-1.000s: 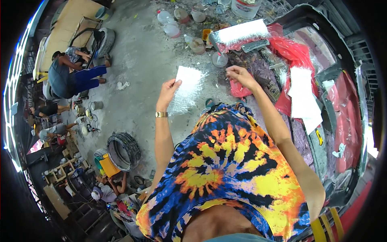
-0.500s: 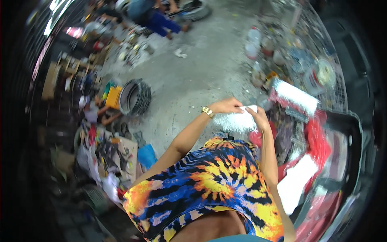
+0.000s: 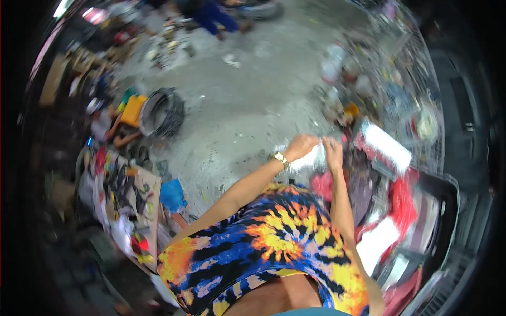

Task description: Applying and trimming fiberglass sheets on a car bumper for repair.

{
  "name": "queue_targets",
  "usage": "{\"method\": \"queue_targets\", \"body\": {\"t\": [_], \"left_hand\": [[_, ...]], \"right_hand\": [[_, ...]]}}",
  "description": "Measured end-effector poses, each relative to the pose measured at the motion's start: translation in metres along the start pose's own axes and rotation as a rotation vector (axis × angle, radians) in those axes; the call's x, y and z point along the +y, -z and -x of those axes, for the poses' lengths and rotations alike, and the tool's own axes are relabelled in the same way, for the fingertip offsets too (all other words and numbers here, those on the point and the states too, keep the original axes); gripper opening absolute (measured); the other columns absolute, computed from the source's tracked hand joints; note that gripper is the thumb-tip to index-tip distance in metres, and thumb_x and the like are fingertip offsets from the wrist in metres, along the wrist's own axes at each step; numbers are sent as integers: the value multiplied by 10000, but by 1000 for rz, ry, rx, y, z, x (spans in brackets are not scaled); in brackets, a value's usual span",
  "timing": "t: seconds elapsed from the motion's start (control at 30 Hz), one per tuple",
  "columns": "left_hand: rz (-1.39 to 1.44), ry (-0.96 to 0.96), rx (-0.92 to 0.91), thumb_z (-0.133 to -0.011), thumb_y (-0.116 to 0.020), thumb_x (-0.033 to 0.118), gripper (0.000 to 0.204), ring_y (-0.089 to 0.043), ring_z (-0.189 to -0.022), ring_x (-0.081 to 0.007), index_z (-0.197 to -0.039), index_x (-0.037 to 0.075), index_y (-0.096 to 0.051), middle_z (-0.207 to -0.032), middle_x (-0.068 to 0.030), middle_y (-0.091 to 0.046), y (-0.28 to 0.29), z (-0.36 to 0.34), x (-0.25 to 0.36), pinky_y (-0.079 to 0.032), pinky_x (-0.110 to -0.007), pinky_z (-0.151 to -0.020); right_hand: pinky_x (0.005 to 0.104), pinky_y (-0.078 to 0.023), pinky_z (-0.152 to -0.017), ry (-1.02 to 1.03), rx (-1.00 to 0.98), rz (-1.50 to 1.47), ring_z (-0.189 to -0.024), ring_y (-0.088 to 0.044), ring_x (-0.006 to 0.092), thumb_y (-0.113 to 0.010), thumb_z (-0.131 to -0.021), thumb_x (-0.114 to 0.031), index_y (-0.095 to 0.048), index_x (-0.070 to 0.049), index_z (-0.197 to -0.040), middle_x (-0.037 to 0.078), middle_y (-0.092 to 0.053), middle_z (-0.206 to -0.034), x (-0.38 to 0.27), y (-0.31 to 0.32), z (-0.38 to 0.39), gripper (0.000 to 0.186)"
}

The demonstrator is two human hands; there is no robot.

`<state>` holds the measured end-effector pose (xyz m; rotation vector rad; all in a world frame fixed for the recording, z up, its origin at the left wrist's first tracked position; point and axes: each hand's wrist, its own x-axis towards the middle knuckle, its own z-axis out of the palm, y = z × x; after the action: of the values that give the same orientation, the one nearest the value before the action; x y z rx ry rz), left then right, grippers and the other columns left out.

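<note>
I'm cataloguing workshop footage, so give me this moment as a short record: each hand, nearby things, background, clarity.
Left hand: holds white sheet; gold watch on wrist
Right hand: on the same sheet, close beside the left
Nearby: crumpled red plastic
Background, left: black tire on grey floor
Clarity: motion blur; finger detail unclear

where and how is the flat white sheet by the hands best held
Probably the far edge of the flat white sheet, left hand from the left, right hand from the right: it looks thin and spreads from there toward the body, though blur hides detail.
</note>
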<state>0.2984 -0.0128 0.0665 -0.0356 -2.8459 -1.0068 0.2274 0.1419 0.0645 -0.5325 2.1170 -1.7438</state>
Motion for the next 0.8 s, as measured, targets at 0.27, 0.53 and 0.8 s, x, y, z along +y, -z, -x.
{"method": "queue_targets", "body": {"t": [0.27, 0.53, 0.8], "left_hand": [[210, -291, 23, -912, -575, 135, 197, -554, -563, -355, -758, 14, -568, -667, -197, -563, -39, -41, 80, -407, -432, -520], [299, -50, -189, -892, -615, 165, 143, -597, -729, -400, -875, 28, -580, -766, -197, -610, -18, -33, 24, -451, -456, -610], [212, 65, -721, -848, -588, 144, 265, -642, -781, -394, -1103, 77, -612, -786, -223, -654, -95, -6, -23, -496, -476, -711]], "right_hand": [[298, -468, -677, -278, 445, -80, -713, -566, 97, -588, -922, -195, -699, 7, -918, 25, -688, -804, 60, 66, 42, 231], [275, -323, -489, -884, 1049, 41, -557, -403, 59, -667, -871, -349, -614, -107, -700, -63, -491, -647, 131, 192, 264, 301], [310, -434, -444, -1247, 940, -528, -508, -539, 167, -513, -851, -340, -618, -56, -944, 42, -582, -664, 82, 169, 359, 316]]}}
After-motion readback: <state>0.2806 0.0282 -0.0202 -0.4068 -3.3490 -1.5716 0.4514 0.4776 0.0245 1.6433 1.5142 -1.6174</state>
